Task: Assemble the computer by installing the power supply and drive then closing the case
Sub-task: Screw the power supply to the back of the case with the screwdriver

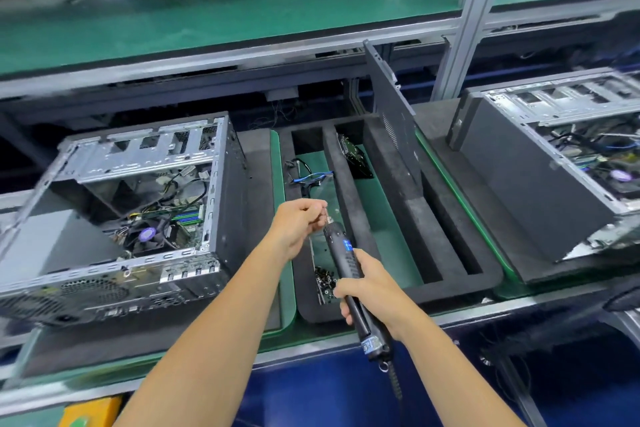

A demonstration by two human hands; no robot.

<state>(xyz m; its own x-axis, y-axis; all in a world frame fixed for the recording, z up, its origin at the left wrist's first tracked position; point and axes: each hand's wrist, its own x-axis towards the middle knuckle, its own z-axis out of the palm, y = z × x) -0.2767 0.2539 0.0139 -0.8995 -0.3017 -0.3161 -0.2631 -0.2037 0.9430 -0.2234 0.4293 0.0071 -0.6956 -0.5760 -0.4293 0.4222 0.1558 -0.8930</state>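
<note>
Open computer case (138,218) lies on the surface left of both hands, its near-left corner cut off by the frame edge. Foam tray (391,218) sits beneath the hands; a drive (353,158) stands in a slot beyond them, partly hidden. Right hand (367,288) grips the electric screwdriver (346,260). Left hand (298,222) pinches at its tip; the item held is too small to identify.
</note>
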